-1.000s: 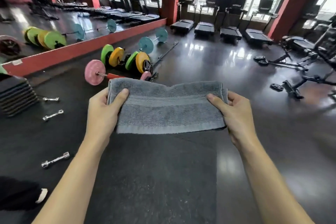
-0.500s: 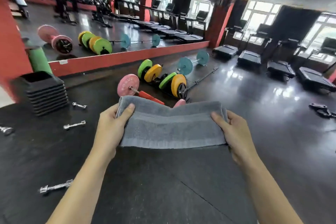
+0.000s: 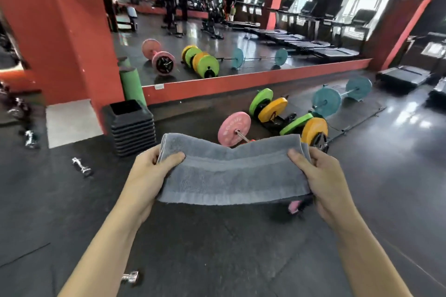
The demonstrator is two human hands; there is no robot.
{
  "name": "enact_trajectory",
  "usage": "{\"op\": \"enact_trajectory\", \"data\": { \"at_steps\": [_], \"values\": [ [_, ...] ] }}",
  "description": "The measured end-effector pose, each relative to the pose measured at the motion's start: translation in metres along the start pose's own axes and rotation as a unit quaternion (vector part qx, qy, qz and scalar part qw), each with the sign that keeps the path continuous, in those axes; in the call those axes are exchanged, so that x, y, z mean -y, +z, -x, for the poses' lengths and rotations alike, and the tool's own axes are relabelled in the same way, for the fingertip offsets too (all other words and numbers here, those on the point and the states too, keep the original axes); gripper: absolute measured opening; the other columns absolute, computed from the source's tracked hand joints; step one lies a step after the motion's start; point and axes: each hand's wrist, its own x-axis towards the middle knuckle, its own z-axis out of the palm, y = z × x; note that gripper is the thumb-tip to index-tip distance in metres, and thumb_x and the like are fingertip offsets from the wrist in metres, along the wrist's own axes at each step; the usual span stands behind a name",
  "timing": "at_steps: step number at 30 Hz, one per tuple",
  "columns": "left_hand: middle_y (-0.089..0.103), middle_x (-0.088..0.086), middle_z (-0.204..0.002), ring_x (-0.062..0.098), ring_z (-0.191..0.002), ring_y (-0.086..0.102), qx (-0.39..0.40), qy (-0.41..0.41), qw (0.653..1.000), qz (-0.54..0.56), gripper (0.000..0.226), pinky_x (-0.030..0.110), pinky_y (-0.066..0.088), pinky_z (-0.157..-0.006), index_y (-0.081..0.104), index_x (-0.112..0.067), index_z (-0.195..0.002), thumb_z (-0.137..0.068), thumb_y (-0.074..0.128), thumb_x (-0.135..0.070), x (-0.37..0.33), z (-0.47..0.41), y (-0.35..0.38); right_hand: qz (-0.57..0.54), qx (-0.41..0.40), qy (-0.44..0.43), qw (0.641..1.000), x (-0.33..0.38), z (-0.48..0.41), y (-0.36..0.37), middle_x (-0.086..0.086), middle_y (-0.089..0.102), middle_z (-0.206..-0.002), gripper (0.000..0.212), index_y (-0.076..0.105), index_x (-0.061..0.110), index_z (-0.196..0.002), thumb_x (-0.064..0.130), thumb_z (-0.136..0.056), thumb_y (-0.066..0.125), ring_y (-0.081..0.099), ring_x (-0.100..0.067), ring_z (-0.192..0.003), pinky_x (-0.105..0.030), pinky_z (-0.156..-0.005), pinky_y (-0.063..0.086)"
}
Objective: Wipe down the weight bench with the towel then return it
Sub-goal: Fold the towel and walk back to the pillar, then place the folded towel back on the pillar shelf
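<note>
A folded grey towel (image 3: 231, 171) is stretched flat in front of me, above the dark rubber floor. My left hand (image 3: 149, 176) grips its left end with the thumb on top. My right hand (image 3: 323, 181) grips its right end the same way. The towel sags slightly in the middle. No weight bench shows near me; only in the wall mirror is a small bench (image 3: 128, 19) reflected far off.
Barbells with pink (image 3: 234, 129), yellow (image 3: 313, 131), green and teal (image 3: 325, 101) plates lie on the floor just beyond the towel. A stack of black steps (image 3: 131, 128) stands at left by a red pillar (image 3: 60, 31). Small chrome dumbbells (image 3: 82, 165) lie scattered left. Treadmills (image 3: 403, 75) stand at right.
The view has swung left and upward, bringing the red pillar, mirror and black steps into frame. Both hands keep the same hold on the towel.
</note>
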Motion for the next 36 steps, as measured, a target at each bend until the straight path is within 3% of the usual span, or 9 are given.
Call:
{"op": "enact_trajectory", "data": {
  "at_steps": [6,9,14,18,21,24,27,33,36],
  "values": [
    [0.081,0.006,-0.099,0.023,-0.088,0.077,-0.112,0.022,0.993,-0.003,0.012,0.039,0.062,-0.072,0.078,-0.024,-0.095,-0.096,0.067,-0.020,-0.012,-0.166,-0.029,-0.030,0.098,-0.007,0.995,-0.006,-0.191,0.116,-0.003,0.081,-0.096,0.008,0.080,0.025,-0.094,0.028,-0.094,0.073,0.078,-0.023,-0.091,-0.036,-0.071,0.063],
    [0.082,0.004,-0.097,0.021,-0.086,0.078,-0.168,0.040,0.985,-0.004,0.013,0.032,0.062,-0.066,0.079,-0.024,-0.094,-0.096,0.067,-0.019,-0.024,-0.240,-0.065,-0.042,0.151,-0.013,0.988,0.001,-0.271,0.192,-0.006,0.081,-0.098,0.010,0.079,0.019,-0.098,0.025,-0.095,0.072,0.078,-0.023,-0.092,-0.040,-0.074,0.064],
    [0.082,0.006,-0.098,0.023,-0.087,0.078,-0.232,0.058,0.971,0.000,0.011,0.038,0.060,-0.077,0.080,-0.020,-0.098,-0.095,0.069,-0.022,-0.018,-0.362,-0.147,-0.066,0.210,-0.009,0.975,-0.002,-0.385,0.327,0.000,0.082,-0.090,0.007,0.079,0.022,-0.093,0.021,-0.094,0.072,0.079,-0.016,-0.075,-0.024,-0.055,0.059],
    [0.081,0.005,-0.087,0.017,-0.075,0.077,-0.260,0.077,0.962,0.018,0.012,0.030,0.062,-0.062,0.080,-0.019,-0.091,-0.094,0.070,-0.024,-0.011,-0.475,-0.213,-0.075,0.226,-0.028,0.971,-0.010,-0.469,0.438,-0.001,0.082,-0.095,0.007,0.079,0.019,-0.094,0.017,-0.094,0.072,0.079,-0.016,-0.086,-0.028,-0.070,0.063],
    [0.081,-0.001,-0.081,0.013,-0.070,0.076,-0.266,0.074,0.961,0.024,0.015,0.025,0.060,-0.056,0.080,-0.022,-0.086,-0.095,0.069,-0.021,-0.023,-0.561,-0.255,-0.084,0.232,-0.027,0.969,0.002,-0.530,0.516,0.001,0.082,-0.091,0.011,0.080,0.021,-0.089,0.015,-0.094,0.072,0.078,-0.012,-0.082,-0.019,-0.064,0.059],
    [0.081,-0.002,-0.082,0.012,-0.072,0.076,-0.270,0.080,0.959,0.014,0.016,0.025,0.060,-0.058,0.081,-0.023,-0.087,-0.095,0.068,-0.020,-0.039,-0.641,-0.293,-0.085,0.240,-0.033,0.966,0.016,-0.594,0.587,0.000,0.082,-0.092,0.012,0.081,0.023,-0.088,0.017,-0.093,0.072,0.078,-0.012,-0.084,-0.021,-0.066,0.060],
    [0.081,0.003,-0.086,0.018,-0.077,0.076,-0.279,0.079,0.957,0.009,0.014,0.035,0.063,-0.067,0.081,-0.020,-0.088,-0.095,0.069,-0.021,-0.051,-0.710,-0.324,-0.095,0.236,-0.034,0.967,0.021,-0.648,0.645,-0.004,0.082,-0.095,0.008,0.080,0.018,-0.091,0.018,-0.093,0.072,0.077,-0.018,-0.088,-0.030,-0.076,0.062],
    [0.081,0.011,-0.092,0.027,-0.083,0.075,-0.302,0.081,0.950,0.009,0.010,0.057,0.057,-0.091,0.081,-0.017,-0.090,-0.092,0.072,-0.023,-0.069,-0.853,-0.382,-0.131,0.247,-0.025,0.960,0.027,-0.772,0.760,-0.003,0.082,-0.095,0.007,0.081,0.017,-0.091,0.018,-0.091,0.074,0.078,-0.019,-0.092,-0.034,-0.079,0.060],
    [0.080,0.018,-0.101,0.031,-0.088,0.075,-0.315,0.095,0.944,0.010,0.014,0.062,0.054,-0.095,0.080,-0.016,-0.093,-0.087,0.074,-0.026,-0.083,-0.918,-0.402,-0.152,0.270,-0.032,0.950,0.040,-0.834,0.816,-0.005,0.082,-0.092,0.008,0.080,0.013,-0.092,0.016,-0.092,0.073,0.079,-0.017,-0.085,-0.027,-0.067,0.060]
  ]
}}
